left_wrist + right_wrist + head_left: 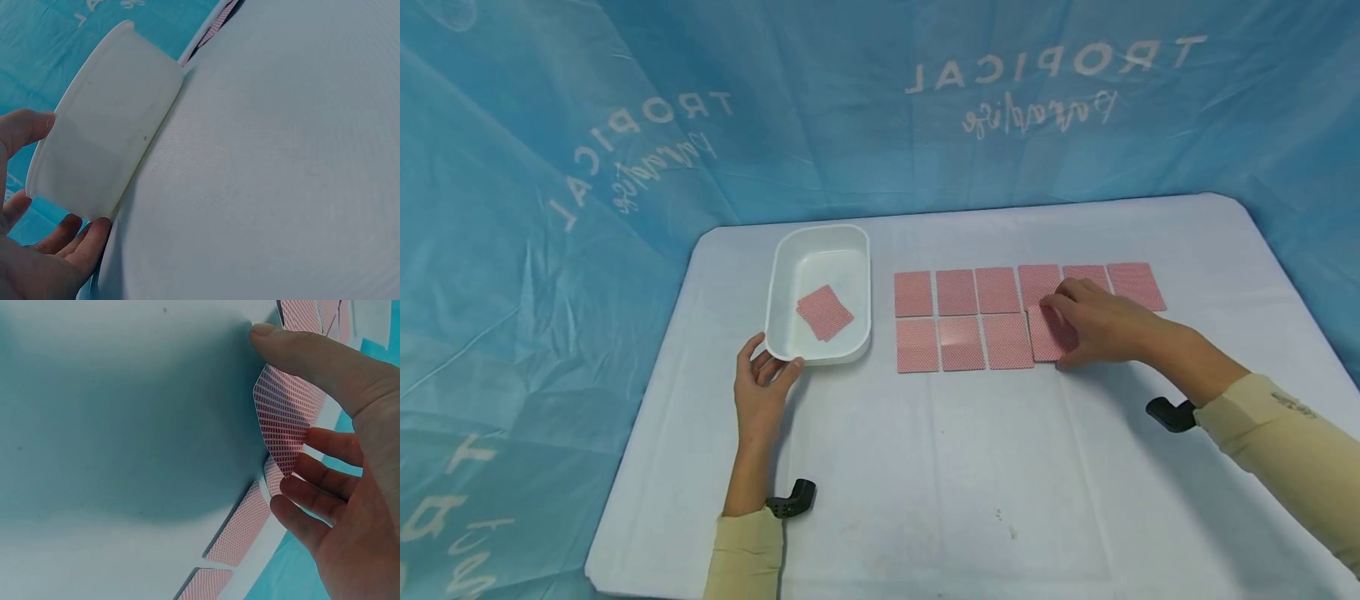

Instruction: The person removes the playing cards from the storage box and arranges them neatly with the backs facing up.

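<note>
My right hand [1101, 323] pinches a playing card [1049, 337] at the right end of the front row. Its patterned red-and-white back faces up. In the right wrist view the card [284, 419] looks slightly bent between thumb and fingers. My left hand [763, 387] holds the near left corner of a white plastic tub [842, 354]. In the left wrist view the thumb lies on the tub's rim and the fingers touch its lower corner. Inside the tub sits a small, uneven stack of cards [824, 313].
Face-down cards [913, 294] make a back row, and more [917, 346] stand in a front row beside the held card. A white cloth [970, 467] covers the table. Blue printed sheeting [820, 125] hangs behind and at the sides.
</note>
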Demonstrator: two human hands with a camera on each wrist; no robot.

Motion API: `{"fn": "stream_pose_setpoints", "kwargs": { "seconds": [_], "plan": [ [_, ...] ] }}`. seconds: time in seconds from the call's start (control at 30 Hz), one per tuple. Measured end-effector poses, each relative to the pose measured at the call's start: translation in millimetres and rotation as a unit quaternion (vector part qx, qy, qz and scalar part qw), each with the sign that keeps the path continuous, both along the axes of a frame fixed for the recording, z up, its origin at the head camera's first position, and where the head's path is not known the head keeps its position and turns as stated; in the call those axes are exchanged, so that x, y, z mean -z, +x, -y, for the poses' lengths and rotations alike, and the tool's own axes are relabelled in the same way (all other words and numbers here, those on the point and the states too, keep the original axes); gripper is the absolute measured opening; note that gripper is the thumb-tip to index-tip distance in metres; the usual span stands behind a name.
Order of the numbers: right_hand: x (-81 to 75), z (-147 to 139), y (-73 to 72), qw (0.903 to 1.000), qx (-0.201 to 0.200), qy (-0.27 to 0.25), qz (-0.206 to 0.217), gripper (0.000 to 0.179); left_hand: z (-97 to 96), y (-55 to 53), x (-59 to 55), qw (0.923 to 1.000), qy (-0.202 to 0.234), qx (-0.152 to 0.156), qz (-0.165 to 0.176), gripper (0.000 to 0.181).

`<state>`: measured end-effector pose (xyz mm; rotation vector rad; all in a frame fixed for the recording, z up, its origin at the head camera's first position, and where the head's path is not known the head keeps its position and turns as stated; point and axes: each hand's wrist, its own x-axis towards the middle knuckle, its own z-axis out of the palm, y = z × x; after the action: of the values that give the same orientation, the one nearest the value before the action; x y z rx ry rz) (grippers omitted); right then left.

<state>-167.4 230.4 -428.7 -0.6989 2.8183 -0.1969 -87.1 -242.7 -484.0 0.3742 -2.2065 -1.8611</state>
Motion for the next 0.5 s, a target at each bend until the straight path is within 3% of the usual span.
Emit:
{"fn": "stream_pose_setpoints", "kwargs": {
  "seconds": [0.5],
  "plan": [
    [7.7, -1.9, 5.6, 0.9999, -0.009, -0.005, -0.009, 0.093, 0.5, 0.2, 1.9, 1.0, -0.003, 0.001, -0.004, 0.074]
  ]
}}
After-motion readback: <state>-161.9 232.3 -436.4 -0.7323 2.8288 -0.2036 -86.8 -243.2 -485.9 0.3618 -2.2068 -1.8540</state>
